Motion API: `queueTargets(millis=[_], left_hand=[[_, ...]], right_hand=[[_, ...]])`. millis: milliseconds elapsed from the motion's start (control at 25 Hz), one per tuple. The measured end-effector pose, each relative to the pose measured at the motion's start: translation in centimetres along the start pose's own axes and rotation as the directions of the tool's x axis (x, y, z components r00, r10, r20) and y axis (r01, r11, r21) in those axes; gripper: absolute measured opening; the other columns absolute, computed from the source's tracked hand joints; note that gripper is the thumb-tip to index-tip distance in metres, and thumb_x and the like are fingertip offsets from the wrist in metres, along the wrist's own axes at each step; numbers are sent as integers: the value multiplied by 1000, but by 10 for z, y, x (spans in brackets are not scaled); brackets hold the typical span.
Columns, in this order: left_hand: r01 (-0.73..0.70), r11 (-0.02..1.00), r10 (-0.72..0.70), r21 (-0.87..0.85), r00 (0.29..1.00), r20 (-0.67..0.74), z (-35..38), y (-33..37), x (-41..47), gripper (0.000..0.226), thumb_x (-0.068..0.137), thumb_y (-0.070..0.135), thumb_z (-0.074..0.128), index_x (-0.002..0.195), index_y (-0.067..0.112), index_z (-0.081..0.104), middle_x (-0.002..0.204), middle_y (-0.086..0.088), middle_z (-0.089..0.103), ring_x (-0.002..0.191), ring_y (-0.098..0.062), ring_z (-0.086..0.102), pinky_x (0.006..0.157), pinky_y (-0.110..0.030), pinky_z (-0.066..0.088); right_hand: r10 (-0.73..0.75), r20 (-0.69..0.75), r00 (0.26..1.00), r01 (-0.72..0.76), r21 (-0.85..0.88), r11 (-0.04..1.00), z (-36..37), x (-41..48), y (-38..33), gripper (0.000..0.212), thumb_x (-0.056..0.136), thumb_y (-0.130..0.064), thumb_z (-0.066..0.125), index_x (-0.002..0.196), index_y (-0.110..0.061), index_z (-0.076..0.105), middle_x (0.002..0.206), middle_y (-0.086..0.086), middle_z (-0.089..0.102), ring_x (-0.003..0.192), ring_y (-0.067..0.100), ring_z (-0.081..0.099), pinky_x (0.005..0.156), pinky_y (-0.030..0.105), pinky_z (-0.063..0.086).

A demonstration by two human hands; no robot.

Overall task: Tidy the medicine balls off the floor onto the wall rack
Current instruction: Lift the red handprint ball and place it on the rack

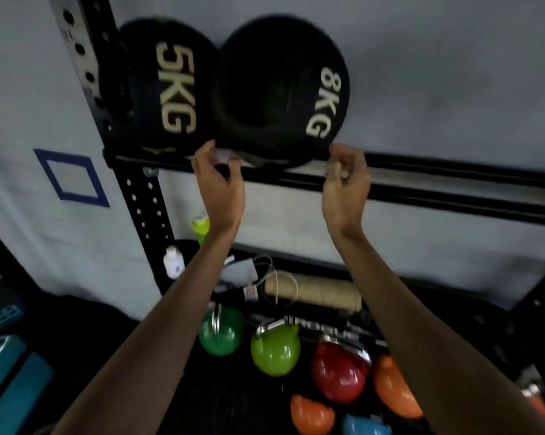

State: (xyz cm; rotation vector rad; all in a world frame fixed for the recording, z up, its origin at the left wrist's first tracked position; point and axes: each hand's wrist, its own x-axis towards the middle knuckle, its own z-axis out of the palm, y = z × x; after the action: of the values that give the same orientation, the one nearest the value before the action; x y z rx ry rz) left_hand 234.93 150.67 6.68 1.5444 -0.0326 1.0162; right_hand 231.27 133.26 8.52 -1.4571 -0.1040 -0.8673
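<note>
Fingers loosely curled, empty, left hand, right hand, round black 8KG ball above

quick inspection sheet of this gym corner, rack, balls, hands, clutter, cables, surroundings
surface: wall rack, two black rails; right part bare
job's things: 5kg ball and 8kg ball side by side on the rack, touching; no ball seen on the floor
clutter: kettlebells below, green, red, orange; white bottle; tan roll
grippers: left hand and right hand just under the 8kg ball, fingers curled, holding nothing
cables: thin white cord looped by the roll
surroundings: pale wall with blue square; teal item at left
</note>
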Motion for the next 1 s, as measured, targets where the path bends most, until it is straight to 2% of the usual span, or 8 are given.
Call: queueTargets(millis=[80,160,280,400,520,720,840,1000], left_hand=[[80,993,-90,88,990,110,-13,-19,-52,28,87,17,53,110,4,62,89,-7,67,80,-22,67,75,-41,56],[146,957,-216,251,935,282,-23,-46,-102,24,83,21,51,99,9,64,80,-10,70,73,-29,71,69,-45,57],[185,836,-449,516,772,451,-36,-96,-171,16,81,37,50,85,24,60,86,-13,73,80,-32,73,73,-48,59],[124,697,-632,707,571,523,-49,-133,-229,14,80,35,50,80,26,60,94,-14,74,91,-34,71,81,-44,57],[12,614,-739,790,362,568,-66,-166,-282,24,89,23,54,100,7,68,104,-24,70,99,-41,68,86,-46,55],[-16,537,-843,843,23,538,-96,-223,-347,28,87,17,47,86,0,68,79,-21,74,69,-32,73,70,-44,62],[-37,528,-847,849,-94,523,-106,-255,-384,28,94,14,43,99,-2,66,86,-23,73,72,-32,74,69,-43,63],[-55,555,-826,830,-154,542,-116,-302,-445,29,98,14,44,104,-5,65,91,-22,72,77,-31,73,72,-43,61]], right_hand=[[-9,109,994,19,-91,996,-23,-43,13,19,94,-4,47,103,-5,63,90,8,70,80,13,66,69,25,53],[100,240,966,-46,-220,974,-46,-84,40,17,93,-7,48,96,-6,65,82,8,72,75,19,71,69,35,58],[344,307,887,-126,-557,821,-80,-141,96,21,89,-25,52,90,-11,68,83,10,75,82,30,72,74,40,56],[578,315,753,-196,-731,654,-109,-193,149,31,85,-36,44,83,-13,65,84,14,74,85,35,70,74,42,55],[730,249,636,-267,-817,511,-135,-242,200,34,79,-40,36,73,-16,59,78,12,73,79,35,71,72,45,57],[865,132,484,-334,-886,322,-159,-308,232,22,88,-16,48,77,-7,65,84,18,72,84,33,69,73,40,55],[909,45,415,-358,-910,208,-187,-354,277,26,86,-25,43,79,-9,62,89,20,71,86,34,68,76,42,55],[957,-91,276,-456,-889,47,-243,-428,347,26,73,-32,38,66,-12,53,76,16,70,74,34,71,71,50,61]])
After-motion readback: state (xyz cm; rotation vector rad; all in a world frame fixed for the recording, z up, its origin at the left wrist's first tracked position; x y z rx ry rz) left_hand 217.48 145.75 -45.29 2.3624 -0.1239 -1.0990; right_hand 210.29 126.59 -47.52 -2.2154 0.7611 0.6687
